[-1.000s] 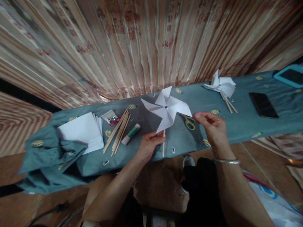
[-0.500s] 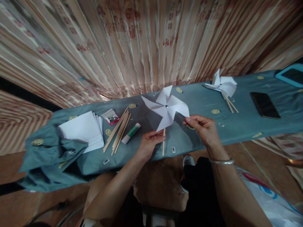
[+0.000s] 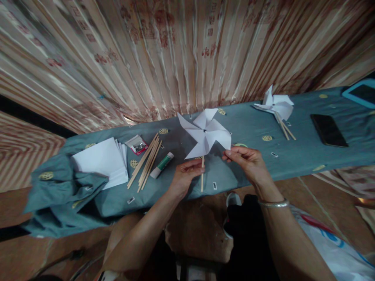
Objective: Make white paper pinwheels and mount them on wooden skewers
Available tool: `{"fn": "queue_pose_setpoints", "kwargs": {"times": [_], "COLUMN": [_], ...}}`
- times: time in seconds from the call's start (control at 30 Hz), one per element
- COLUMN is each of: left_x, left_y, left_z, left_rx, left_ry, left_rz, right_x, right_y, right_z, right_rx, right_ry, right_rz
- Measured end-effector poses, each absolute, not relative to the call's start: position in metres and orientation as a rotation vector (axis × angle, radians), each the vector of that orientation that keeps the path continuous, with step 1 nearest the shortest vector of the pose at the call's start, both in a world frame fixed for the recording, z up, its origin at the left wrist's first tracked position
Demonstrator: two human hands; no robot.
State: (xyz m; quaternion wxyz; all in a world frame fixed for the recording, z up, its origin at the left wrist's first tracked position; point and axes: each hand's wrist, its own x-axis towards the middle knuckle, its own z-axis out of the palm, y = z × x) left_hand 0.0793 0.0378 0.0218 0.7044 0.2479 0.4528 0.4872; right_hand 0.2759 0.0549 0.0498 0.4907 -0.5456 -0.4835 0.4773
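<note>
A white paper pinwheel (image 3: 204, 132) with a shiny pin at its centre stands upright on a thin wooden stick. My left hand (image 3: 184, 176) is closed round that stick just below the blades. At the lower right blade, my right hand (image 3: 245, 160) has thumb and fingers pinched together at the blade's tip; the exact contact is partly hidden. Left of my left hand lie a glue stick (image 3: 162, 165), several loose wooden sticks (image 3: 148, 162) and a small open box of metal pins (image 3: 137, 146).
The narrow table has a grey-green cloth (image 3: 181, 144), bunched at its left end. A stack of white paper (image 3: 101, 162) lies there. Toward the right are another paper pinwheel (image 3: 277, 104) with two sticks, a black phone (image 3: 329, 130) and a blue-framed device (image 3: 360, 93). A striped curtain (image 3: 175, 58) hangs behind.
The pinwheel's blades have turned a little clockwise about the pin, the lower right tip moving down and left. My right hand has shifted slightly left with it; my left hand stays in place.
</note>
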Motion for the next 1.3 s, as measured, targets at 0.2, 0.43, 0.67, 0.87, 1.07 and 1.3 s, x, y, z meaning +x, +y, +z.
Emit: {"fn": "queue_pose_setpoints", "kwargs": {"times": [0.2, 0.43, 0.67, 0.87, 1.07, 1.3], "left_x": [0.08, 0.079, 0.079, 0.081, 0.081, 0.079], "left_y": [0.039, 0.038, 0.037, 0.037, 0.037, 0.041], "left_z": [0.022, 0.018, 0.018, 0.02, 0.016, 0.018], "left_rx": [0.519, 0.549, 0.577, 0.563, 0.559, 0.576], "left_ry": [1.02, 1.015, 0.988, 0.962, 0.979, 0.969], "left_rz": [1.087, 1.098, 1.075, 1.059, 1.053, 1.093], "right_x": [0.266, 0.253, 0.241, 0.234, 0.228, 0.244], "right_y": [0.05, 0.044, 0.04, 0.041, 0.039, 0.043], "right_z": [0.052, 0.052, 0.054, 0.049, 0.052, 0.055], "right_rx": [-1.311, -1.267, -1.165, -1.11, -1.086, -1.2], "right_ry": [-1.261, -1.321, -1.327, -1.373, -1.453, -1.551], "right_rz": [1.207, 1.292, 1.387, 1.394, 1.439, 1.329]}}
